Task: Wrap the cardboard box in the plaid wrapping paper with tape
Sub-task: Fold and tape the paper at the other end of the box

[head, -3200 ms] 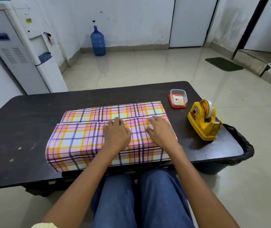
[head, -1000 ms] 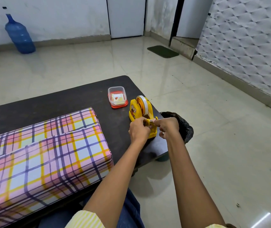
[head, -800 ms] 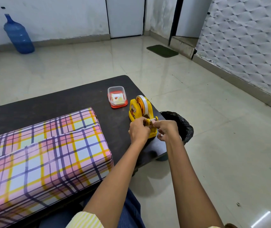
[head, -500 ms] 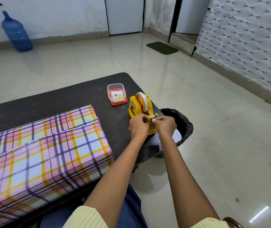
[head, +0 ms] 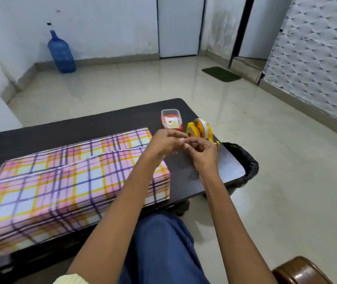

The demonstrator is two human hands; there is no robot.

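Observation:
The box, covered in pink, yellow and purple plaid paper [head: 65, 181], lies on the dark table [head: 81, 128]; no cardboard shows. Its two paper edges overlap along the top. A yellow tape dispenser [head: 201, 131] stands at the table's right end. My left hand [head: 164, 144] and my right hand [head: 201, 153] are raised together just in front of the dispenser, above the box's right end. Their fingertips meet and pinch something small between them, probably a piece of clear tape, which is too thin to see.
A small clear container with a red lid [head: 171, 119] sits behind the dispenser. A bin lined with a black bag [head: 243, 160] stands at the table's right end. A blue water bottle [head: 61, 53] is by the far wall. A brown chair edge [head: 298, 271] shows at bottom right.
Both hands have left the dispenser's cutter and drawn back toward the box, fingertips still pinched together. The head has turned left, bringing more of the box into view.

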